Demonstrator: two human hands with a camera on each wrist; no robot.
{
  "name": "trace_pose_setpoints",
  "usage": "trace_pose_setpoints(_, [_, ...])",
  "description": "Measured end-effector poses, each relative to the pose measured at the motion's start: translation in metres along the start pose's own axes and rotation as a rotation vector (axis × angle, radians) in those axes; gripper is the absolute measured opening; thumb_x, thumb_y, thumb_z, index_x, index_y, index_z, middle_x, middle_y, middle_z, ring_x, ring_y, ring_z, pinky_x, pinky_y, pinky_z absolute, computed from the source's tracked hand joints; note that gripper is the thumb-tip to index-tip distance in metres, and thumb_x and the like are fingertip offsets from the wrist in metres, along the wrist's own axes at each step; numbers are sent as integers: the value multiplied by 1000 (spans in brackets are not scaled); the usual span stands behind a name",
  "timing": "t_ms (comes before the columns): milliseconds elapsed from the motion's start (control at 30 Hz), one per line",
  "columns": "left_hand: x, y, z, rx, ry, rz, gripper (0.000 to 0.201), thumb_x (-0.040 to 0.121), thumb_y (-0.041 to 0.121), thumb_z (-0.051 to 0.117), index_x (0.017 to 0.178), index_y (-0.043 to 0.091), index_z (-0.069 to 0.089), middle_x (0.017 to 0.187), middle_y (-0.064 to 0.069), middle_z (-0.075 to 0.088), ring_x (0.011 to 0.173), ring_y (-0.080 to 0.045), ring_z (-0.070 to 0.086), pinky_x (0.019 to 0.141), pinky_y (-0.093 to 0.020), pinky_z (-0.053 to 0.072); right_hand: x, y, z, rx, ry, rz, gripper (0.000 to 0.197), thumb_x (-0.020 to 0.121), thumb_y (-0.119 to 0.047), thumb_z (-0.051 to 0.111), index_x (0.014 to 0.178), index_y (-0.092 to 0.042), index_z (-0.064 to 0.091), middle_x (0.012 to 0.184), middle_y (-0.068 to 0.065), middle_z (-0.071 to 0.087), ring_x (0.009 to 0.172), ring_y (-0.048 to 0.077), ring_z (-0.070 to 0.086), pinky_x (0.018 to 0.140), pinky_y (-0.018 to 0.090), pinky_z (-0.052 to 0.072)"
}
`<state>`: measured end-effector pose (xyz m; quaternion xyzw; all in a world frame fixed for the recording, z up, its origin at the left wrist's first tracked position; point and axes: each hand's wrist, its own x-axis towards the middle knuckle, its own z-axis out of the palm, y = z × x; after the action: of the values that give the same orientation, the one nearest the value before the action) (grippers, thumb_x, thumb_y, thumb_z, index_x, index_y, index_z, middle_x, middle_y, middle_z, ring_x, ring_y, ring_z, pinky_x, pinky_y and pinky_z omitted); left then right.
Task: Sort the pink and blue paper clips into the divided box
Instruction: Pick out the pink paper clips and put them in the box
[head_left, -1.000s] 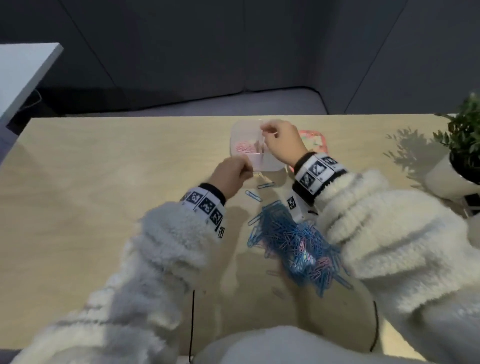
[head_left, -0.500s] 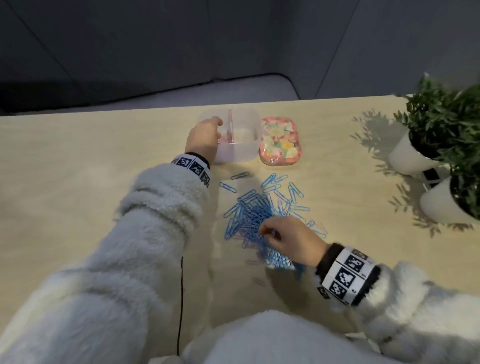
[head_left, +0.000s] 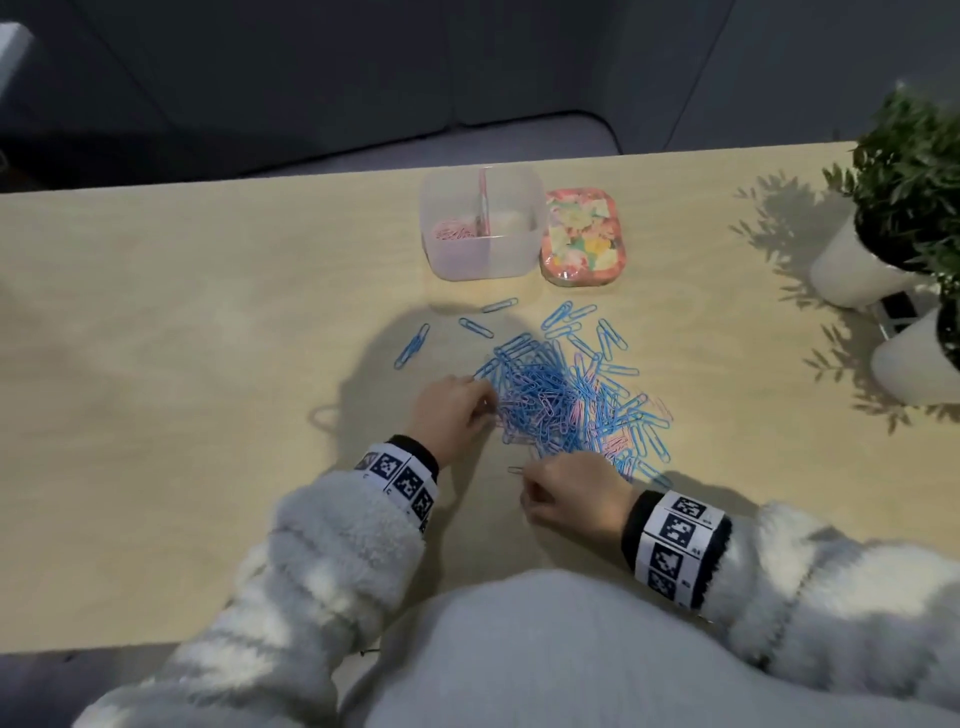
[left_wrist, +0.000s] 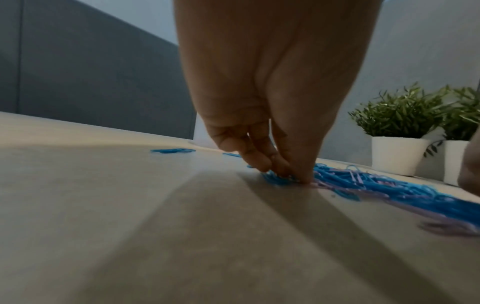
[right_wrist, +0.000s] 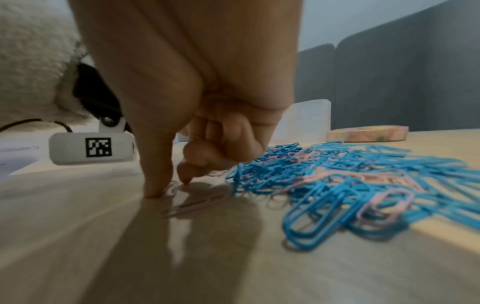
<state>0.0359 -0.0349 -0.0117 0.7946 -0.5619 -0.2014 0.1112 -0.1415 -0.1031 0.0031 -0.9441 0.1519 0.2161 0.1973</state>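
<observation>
A loose pile of blue and pink paper clips (head_left: 566, 400) lies mid-table. My left hand (head_left: 485, 402) is at the pile's left edge; in the left wrist view its thumb and fingertips (left_wrist: 265, 164) come together on blue clips there. My right hand (head_left: 522, 486) is at the pile's near edge, thumb and forefinger pinching a pink clip (right_wrist: 172, 188) against the table. Another pink clip (right_wrist: 192, 205) lies beside it. The clear divided box (head_left: 483, 260) stands beyond the pile, with pink clips (head_left: 457, 231) in its left compartment. Its right compartment looks bare.
A floral tin lid (head_left: 582, 236) lies right of the box. Two potted plants in white pots (head_left: 852, 270) stand at the table's right edge. A few stray blue clips (head_left: 413, 345) lie between box and pile. The table's far edge is just behind the box.
My left hand has come back from the box to the pile's left edge. My right hand has shifted to the near side of the pile and now pinches a pink clip.
</observation>
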Motion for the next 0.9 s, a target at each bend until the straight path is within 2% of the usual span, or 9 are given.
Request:
trace_pose_setpoints(167, [-4,7,3,122,116,39,13,86,18,55,96,13,62,96,-10,64,91,-32,56,75,-40,41,-2,0,3,110,13,30,15,85,-23,52,94,-18,62,104,4,68,100,27,62,78,33,46])
trace_pose_setpoints(267, [-10,6,1,187,94,47,13,88,17,53,92,14,65,94,-9,63,90,-31,56,74,-39,41,-4,-2,3,108,37,-17,12,87,-21,49,93,-15,58,103,5,64,98,28,60,77,36,46])
trace_pose_setpoints(367, [-16,8,0,227,65,63,3,76,20,67,76,17,66,77,-5,64,73,-30,60,61,-34,46,-1,-3,-3,179,145,7,10,87,-19,49,93,-14,55,101,5,63,96,26,59,73,33,42])
trace_pose_setpoints(533, [-16,13,4,356,0,79,26,51,28,84,60,23,60,64,4,60,61,-20,60,50,-23,44,9,-5,-9,185,179,48,20,88,-19,50,106,-15,57,104,7,66,101,26,59,79,35,45])
trace_pose_setpoints(600, [-16,15,6,370,-7,63,29,48,31,84,59,22,59,63,5,60,60,-19,60,49,-22,44,12,-7,-4,127,158,49,18,86,-16,50,100,-14,61,105,7,65,103,28,59,80,38,48])
trace_pose_setpoints(667, [-22,16,5,370,27,47,26,55,30,82,64,20,59,67,3,63,65,-20,61,54,-25,45,14,-7,2,81,142,43,18,86,-14,47,100,-12,59,111,7,61,105,29,57,79,40,48])
trace_pose_setpoints(733, [-24,12,3,160,55,1,12,77,22,68,81,14,60,81,-4,67,81,-27,59,70,-34,45,14,-8,6,2,134,17,19,89,-12,44,106,-10,55,116,9,54,108,30,54,76,41,47])
trace_pose_setpoints(800, [-26,10,0,-157,18,-76,11,89,13,53,98,7,56,94,-13,65,90,-29,57,79,-39,42,12,-8,6,-54,118,-8,20,92,-11,42,109,-8,51,116,11,52,108,30,53,74,41,46])
trace_pose_setpoints(900, [-24,10,-3,-417,-24,-180,17,90,7,47,105,5,55,99,-16,62,89,-25,53,81,-33,40,10,5,-1,255,174,10,6,89,-12,46,92,-16,51,94,6,59,88,25,56,70,34,42])
